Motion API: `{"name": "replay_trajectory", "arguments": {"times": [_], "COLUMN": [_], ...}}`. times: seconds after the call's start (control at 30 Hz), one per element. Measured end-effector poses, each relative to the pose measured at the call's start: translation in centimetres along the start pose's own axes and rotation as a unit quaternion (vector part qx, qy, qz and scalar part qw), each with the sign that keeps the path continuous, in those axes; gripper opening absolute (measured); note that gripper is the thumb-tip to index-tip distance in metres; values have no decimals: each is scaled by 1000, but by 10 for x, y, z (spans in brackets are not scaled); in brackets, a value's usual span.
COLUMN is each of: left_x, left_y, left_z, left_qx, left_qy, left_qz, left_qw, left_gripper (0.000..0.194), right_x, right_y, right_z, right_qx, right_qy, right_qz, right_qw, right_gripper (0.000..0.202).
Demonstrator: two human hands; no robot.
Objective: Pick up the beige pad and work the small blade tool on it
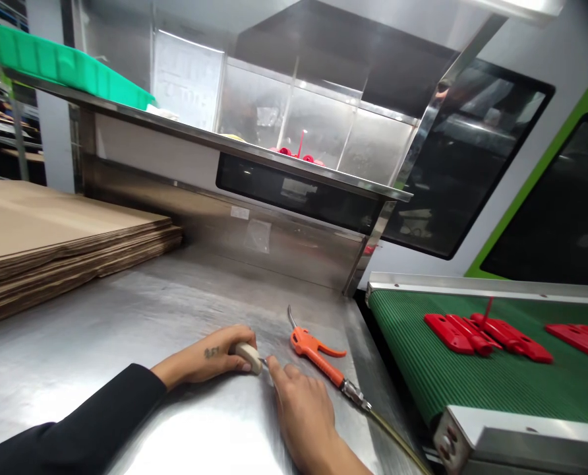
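Hands first, nearest my camera. Right hand (304, 409) lies flat-ish on the steel table (126, 316), fingers loosely curled, forefinger tip touching the thin metal end of a small tool; it grips nothing that I can see. Left hand (209, 359), in a black sleeve (76, 429), is closed around the tool's pale handle (248, 356), which rests on the table between the two hands. I cannot tell what kind of tool it is.

Just beside the right hand, toward the right, an orange air gun (314, 349) lies on the table, untouched, with its hose (397, 439) trailing off toward the near edge.

Farther right, red parts (486, 335) lie on a green belt (472, 382). Far left, a cardboard stack (51, 244) sits on the table. Above, a shelf (225, 142) carries a green bin (66, 66).
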State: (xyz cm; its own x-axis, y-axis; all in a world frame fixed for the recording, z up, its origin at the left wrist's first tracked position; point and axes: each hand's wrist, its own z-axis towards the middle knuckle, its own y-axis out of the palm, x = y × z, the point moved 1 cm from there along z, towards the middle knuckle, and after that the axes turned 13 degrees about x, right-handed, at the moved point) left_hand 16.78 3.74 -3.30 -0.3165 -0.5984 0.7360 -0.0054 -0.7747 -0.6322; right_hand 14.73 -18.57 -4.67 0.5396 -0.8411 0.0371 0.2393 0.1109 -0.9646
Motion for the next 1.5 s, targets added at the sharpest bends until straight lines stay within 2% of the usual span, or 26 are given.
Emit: {"name": "replay_trajectory", "arguments": {"times": [0.23, 0.7, 0.87, 0.93, 1.03, 1.13, 1.23, 1.3, 1.4, 1.5], "left_x": [3, 0, 4, 4, 0, -1, 2, 5, 6, 5], "left_y": [-1, 0, -1, -1, -1, -3, -5, -5, -3, 3], "left_z": [-3, -3, -5, -6, -6, -3, 0, 0, -1, -2], "left_qx": [2, 2, 7, 12, 43, 86, 100, 100, 96, 79], "left_qy": [-5, -9, -13, -12, 0, 14, 16, 12, 6, 22], "left_qz": [-4, -14, -28, -37, -62, -112, -152, -165, -169, -147], "left_qw": [1000, 1000, 1000, 999, 997, 990, 983, 981, 981, 986], "left_gripper": [16, 17, 15, 13, 13, 15, 15, 14, 15, 19], "right_x": [-1, -3, -6, -5, 0, 5, 8, 9, 11, 14], "right_y": [-4, -10, -8, -5, 0, 0, -3, -3, 0, 3], "right_z": [-2, -6, -6, -6, -6, -4, -4, -4, -6, -5], "right_qx": [46, 51, 20, 30, 69, 60, 51, 74, 127, 169], "right_qy": [-39, -55, -71, -68, -44, 10, 39, 34, 37, 59], "right_qz": [-29, -74, -89, -85, -44, 11, 72, 116, 198, 295], "right_qw": [998, 994, 993, 994, 996, 998, 995, 990, 971, 938], "right_gripper": [66, 66, 59, 57, 58, 58, 52, 45, 35, 35]}}
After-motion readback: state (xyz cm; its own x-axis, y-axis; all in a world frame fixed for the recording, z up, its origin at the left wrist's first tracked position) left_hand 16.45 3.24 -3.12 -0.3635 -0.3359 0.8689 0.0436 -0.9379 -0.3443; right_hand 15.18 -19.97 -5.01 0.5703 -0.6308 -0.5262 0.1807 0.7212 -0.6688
